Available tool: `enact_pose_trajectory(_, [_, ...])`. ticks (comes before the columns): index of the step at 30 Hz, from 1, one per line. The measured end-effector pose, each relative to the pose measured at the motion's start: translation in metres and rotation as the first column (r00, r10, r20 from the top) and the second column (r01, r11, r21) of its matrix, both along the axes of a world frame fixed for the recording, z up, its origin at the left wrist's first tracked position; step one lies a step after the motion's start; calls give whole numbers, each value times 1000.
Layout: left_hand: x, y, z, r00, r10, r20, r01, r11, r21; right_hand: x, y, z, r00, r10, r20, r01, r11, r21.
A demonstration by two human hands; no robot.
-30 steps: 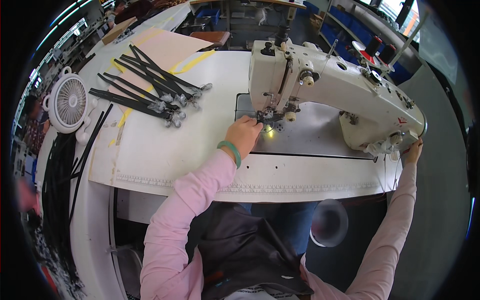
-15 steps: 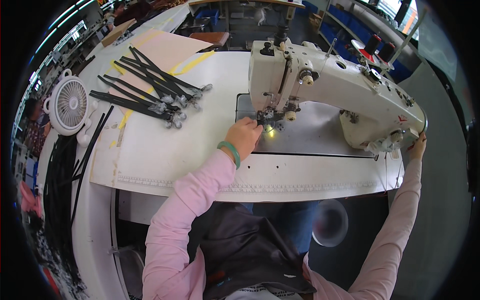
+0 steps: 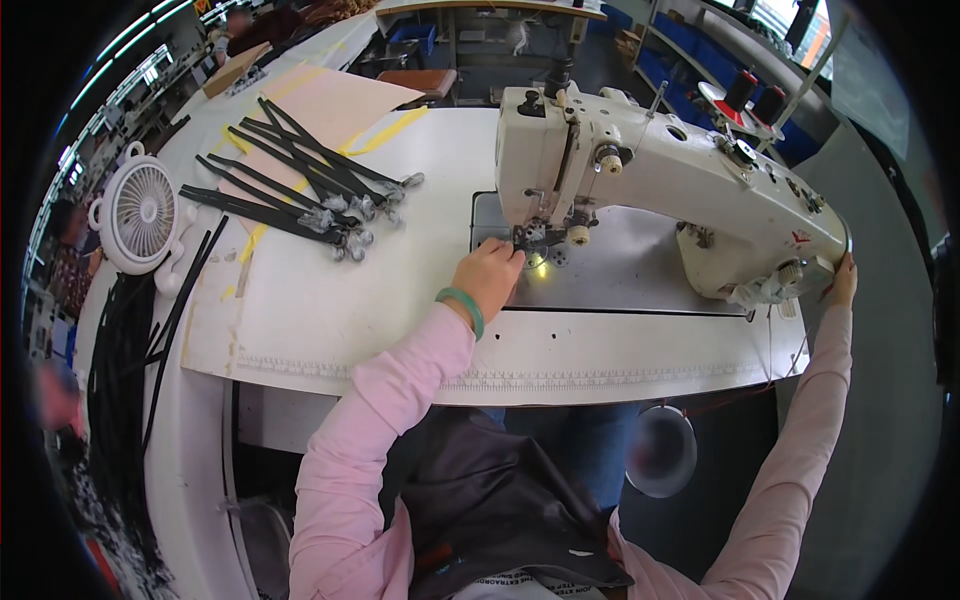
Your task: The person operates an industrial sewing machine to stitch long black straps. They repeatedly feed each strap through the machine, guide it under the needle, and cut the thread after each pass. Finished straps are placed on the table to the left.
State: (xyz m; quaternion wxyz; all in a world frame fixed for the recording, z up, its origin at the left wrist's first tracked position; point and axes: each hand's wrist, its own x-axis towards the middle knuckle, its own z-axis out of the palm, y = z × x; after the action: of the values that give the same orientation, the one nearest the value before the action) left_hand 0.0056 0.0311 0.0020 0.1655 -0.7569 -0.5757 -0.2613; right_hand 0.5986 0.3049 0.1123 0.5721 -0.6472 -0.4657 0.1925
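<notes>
A white industrial sewing machine (image 3: 650,160) stands on the white table, its lamp lighting the needle area. My left hand (image 3: 488,275) is closed at the presser foot, a green bangle on its wrist. Its fingers pinch a small dark piece, mostly hidden by the hand, that I cannot make out. At the machine's far right end my right hand (image 3: 845,280) rests against the handwheel side, its fingers largely out of sight behind the housing. Left of the machine lie several black straps (image 3: 300,170) with clear plastic-wrapped ends.
A white fan (image 3: 140,215) stands at the left, with long black strips (image 3: 120,400) hanging below it. A pinkish paper sheet (image 3: 335,100) lies under the straps. Two dark thread spools (image 3: 740,90) stand behind the machine. A ruler strip (image 3: 600,378) runs along the table's front edge.
My right hand has shifted slightly up along the machine's end. The left hand stays at the presser foot with barely any movement.
</notes>
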Motion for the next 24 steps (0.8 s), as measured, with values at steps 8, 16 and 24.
enact_pose_trajectory(8, [-3,-1,0,1000,-3,-7,3,1000,21,-5,-19,-76,993,53,-110,-16,951,307])
enact_pose_trajectory(16, [-4,-4,10,991,61,-118,-75,990,-118,-6,-4,-62,997,24,-75,-3,965,263])
enact_pose_trajectory(24, [-50,28,17,917,346,-197,-385,898,-215,5,33,20,809,12,588,2,1000,-23])
